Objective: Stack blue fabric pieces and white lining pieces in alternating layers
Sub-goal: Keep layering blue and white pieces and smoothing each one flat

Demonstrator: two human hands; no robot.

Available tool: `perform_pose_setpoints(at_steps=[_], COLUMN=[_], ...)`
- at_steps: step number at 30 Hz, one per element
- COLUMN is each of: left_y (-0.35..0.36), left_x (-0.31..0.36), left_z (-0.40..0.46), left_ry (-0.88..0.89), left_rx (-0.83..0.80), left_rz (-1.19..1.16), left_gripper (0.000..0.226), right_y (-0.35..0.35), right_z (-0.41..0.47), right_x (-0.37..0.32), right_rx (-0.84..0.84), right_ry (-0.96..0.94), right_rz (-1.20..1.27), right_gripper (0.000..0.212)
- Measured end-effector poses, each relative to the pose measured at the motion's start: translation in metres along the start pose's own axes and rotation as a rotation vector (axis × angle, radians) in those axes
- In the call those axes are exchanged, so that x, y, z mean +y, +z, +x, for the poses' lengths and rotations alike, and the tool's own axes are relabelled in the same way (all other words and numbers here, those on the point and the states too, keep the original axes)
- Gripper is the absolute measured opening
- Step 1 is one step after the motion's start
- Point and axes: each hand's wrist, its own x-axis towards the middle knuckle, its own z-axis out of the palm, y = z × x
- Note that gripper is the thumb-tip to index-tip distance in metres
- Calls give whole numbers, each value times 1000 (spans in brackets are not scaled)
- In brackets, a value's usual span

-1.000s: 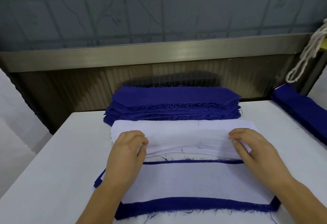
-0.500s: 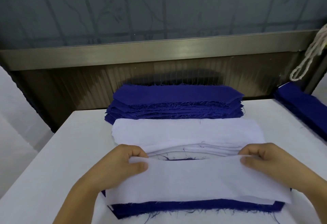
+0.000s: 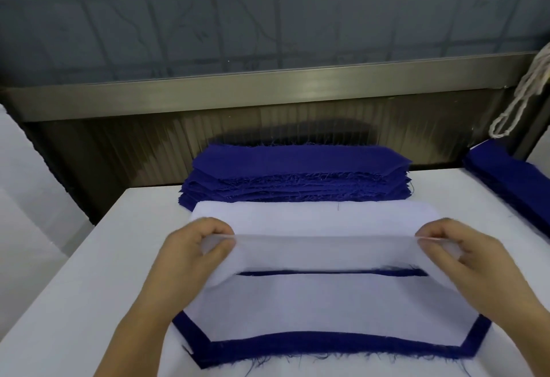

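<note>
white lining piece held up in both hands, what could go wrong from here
The white lining piece is pinched only at its ends by the left hand and right hand, so its slack middle may wrinkle or land skewed. A white layer already tops the near stack, so laying it there would likely break the alternation.

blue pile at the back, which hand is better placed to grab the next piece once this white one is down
Neither clearly. The left hand and right hand both pinch the white lining piece at its ends, about level and about equally far from the blue pile. Probably both hands, one per end.
</note>
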Motion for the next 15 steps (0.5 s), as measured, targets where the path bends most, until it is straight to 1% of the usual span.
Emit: perform_pose_setpoints(at_steps=[1, 2, 3, 5, 8, 9, 10, 12, 13, 15], left_y=[-3, -7, -10, -14, -13, -11, -9, -4, -2, 0], left_x=[3, 5, 4, -5, -21, -24, -26, -27, -28, -29], left_z=[-2, -5, -9, -20, -33, -35, -36, -36, -36, -36], left_ry=[62, 113, 147, 163, 145, 143, 146, 158, 158, 156], left_rx=[57, 81, 71, -45, -298, -365, -414, -451, -457, -474], left_rz=[-9, -2, 8, 21, 99, 142, 185, 224, 225, 234], left_gripper=[21, 25, 30, 41, 49, 47, 43, 36, 35, 35], right_y=[0, 0, 1, 3, 6, 9, 9, 10, 11, 11], right_z=[-1, -2, -6, -16, -32, -36, -38, -41, -42, -42], right_x=[-5, -8, -7, 3, 21, 27, 31, 36, 38, 38], right_rx=[89, 150, 164, 102, -46, -78, -104, -125, -129, -126], right_ry=[-101, -208, -292, -405, -464, -477, -481, -482, -486, -480], right_rz=[-49, -95, -131, -174, -211, -232, -239, -238, -228, -219], right_gripper=[22, 14, 11, 25, 39, 39, 35, 21, 19, 26])
